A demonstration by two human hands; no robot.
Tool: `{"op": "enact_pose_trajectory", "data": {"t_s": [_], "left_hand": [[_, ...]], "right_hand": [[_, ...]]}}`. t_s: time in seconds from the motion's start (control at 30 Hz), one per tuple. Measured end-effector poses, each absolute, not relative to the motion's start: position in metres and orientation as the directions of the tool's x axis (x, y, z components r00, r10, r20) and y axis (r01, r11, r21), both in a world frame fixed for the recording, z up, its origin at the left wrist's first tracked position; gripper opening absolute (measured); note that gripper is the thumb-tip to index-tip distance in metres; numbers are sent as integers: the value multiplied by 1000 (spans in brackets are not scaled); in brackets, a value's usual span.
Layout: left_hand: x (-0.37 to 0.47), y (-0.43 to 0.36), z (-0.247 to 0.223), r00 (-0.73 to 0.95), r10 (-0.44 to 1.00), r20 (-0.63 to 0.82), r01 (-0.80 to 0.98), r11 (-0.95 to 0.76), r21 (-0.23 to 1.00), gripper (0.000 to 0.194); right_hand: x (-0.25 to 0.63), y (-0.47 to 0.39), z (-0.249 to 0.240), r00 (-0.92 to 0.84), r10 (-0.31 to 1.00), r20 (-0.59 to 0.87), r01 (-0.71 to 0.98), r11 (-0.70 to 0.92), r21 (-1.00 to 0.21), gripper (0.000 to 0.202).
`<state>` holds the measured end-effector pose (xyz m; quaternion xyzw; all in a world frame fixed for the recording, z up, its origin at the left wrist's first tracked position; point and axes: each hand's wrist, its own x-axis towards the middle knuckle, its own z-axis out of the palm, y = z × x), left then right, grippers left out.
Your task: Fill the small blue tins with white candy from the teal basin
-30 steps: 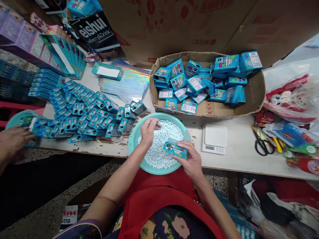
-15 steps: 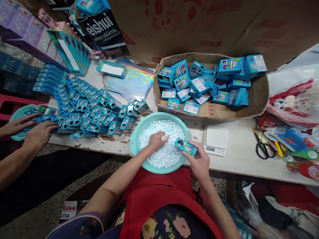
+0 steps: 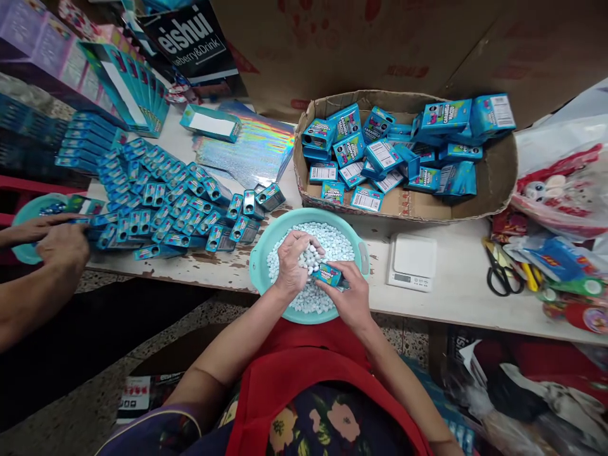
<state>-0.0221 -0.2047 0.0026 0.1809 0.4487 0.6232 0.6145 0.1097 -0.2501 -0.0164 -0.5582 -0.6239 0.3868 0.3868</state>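
My left hand [image 3: 293,261] is cupped around a heap of small white candies [image 3: 311,258], just above a turquoise basin [image 3: 259,253] filled with the same candies. In my right hand [image 3: 350,292] is a small blue candy box [image 3: 329,274], gripped between thumb and fingers. The box lies tilted over the basin, its left end against the candies in my left palm. That end of the box is hidden by the candies and my fingers.
A cardboard tray [image 3: 403,212] of blue boxes stands behind the basin. Right of it are a white scale [image 3: 412,261] and scissors [image 3: 501,275]. Many blue boxes [image 3: 185,212] lie at left, near a co-worker's hands [image 3: 61,244] and another basin [image 3: 26,247].
My left hand has scooped candies up out of the basin and turned palm inward. My right hand has brought the box leftward to meet it. The co-worker's hands have shifted slightly left.
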Motion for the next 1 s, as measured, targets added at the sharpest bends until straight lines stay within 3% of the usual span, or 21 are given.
{"op": "enact_pose_trajectory", "data": {"t_s": [0.3, 1.0], "left_hand": [[-16, -199, 7, -283, 914, -291, -529, 105, 842, 37], [-9, -200, 16, -387, 886, -255, -436, 68, 897, 45]], "right_hand": [[111, -249, -12, -59, 995, 76, 390, 93, -916, 31], [110, -245, -14, -32, 999, 36, 306, 44, -951, 33]]}}
